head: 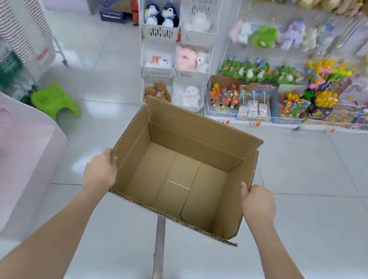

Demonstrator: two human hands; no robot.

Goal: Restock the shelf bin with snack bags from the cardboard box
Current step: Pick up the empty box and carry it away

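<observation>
1. The cardboard box (182, 173) is held above the tiled floor (312, 209), its inside bare (flaps up).
2. Left hand (100, 170) grips the box's left wall.
3. Right hand (256, 201) grips its right wall, thumb inside.

Plain brown cardboard box (182, 170)

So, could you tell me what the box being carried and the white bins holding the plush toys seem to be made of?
The cardboard box looks like plain brown corrugated cardboard, matte: fluted layers show along its cut edges. The left hand and right hand grip its sides. The white bins look like moulded plastic, slightly glossy, with slotted cut-outs in their fronts; blur leaves that open.
</observation>
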